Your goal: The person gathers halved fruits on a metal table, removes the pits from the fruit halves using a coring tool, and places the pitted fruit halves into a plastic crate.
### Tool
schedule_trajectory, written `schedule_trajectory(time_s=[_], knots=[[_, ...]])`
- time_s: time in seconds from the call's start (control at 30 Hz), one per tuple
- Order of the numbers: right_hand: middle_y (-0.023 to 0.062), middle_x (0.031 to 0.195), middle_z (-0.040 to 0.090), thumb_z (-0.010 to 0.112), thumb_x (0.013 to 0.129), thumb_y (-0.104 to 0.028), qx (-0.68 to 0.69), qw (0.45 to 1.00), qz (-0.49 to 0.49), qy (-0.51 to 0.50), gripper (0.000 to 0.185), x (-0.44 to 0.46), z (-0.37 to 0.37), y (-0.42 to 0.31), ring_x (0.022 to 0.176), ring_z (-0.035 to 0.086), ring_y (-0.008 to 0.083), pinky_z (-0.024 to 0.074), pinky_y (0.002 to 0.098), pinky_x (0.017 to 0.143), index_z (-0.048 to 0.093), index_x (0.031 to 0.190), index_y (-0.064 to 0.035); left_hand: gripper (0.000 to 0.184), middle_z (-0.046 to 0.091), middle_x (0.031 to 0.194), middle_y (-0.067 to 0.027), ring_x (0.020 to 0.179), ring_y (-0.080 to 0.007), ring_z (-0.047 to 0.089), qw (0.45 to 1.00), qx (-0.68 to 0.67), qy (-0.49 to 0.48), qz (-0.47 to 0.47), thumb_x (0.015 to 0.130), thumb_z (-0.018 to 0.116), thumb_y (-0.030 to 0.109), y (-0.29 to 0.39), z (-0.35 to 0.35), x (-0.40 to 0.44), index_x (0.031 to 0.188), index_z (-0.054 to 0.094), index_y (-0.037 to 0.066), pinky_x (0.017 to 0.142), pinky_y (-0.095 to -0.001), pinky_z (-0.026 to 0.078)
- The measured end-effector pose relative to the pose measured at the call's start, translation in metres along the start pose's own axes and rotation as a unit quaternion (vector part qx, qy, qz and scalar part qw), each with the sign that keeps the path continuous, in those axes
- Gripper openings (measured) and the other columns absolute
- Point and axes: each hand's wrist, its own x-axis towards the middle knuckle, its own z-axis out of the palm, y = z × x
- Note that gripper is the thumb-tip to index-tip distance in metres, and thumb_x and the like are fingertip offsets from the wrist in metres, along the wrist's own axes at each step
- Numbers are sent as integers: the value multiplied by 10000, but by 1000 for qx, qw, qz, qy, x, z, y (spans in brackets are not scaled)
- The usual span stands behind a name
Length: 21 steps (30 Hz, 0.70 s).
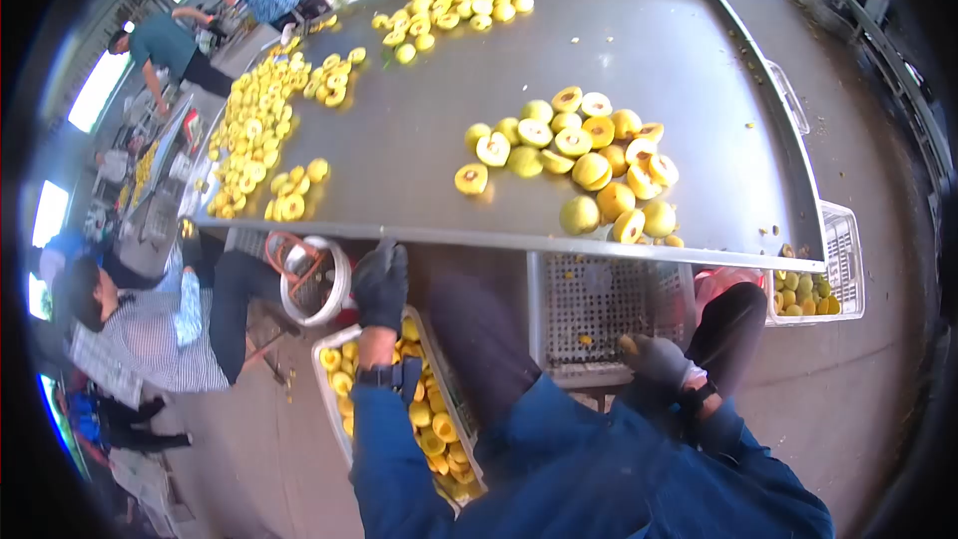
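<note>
My left hand, in a dark glove, is closed just below the near edge of the metal table, above a crate of yellow fruit halves. What it holds, if anything, is hidden. Close to my right knee, beside an openwork plastic crate, my gloved right hand is curled closed and slightly blurred. A small brownish tip shows at its fingers; I cannot make out what it is. On the table lies a group of whole and halved yellow-green fruit.
More fruit halves lie along the table's left side and at its far edge. A white bucket stands below the table. A crate of fruit is at the right. A person sits at left; others work behind.
</note>
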Motion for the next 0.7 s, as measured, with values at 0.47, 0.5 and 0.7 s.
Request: schedule_trajectory(time_s=[0.47,0.5,0.7], knots=[[97,841,636,577,965,-360,131,955,-151,218,323,-49,-41,-40,611,604,215,493,368,570,623,1110,-74,522,607,1141,-200,1058,-360,596,971,-105,-149,153,820,716,345,84,144,110,1210,576,27,914,-474,476],[76,843,628,586,964,-340,269,947,-93,146,315,-39,-48,-46,674,591,176,486,334,622,617,1099,-57,534,602,1169,-202,1087,-364,584,962,-160,-136,175,814,728,326,100,126,95,1228,569,28,934,-469,469],[-7,859,613,630,951,-318,593,796,4,117,362,4,-90,-94,692,527,55,434,220,615,580,1164,-30,712,545,1337,-172,1218,-361,532,857,-252,-219,392,798,770,306,211,22,4,1392,477,48,1029,-449,435]])
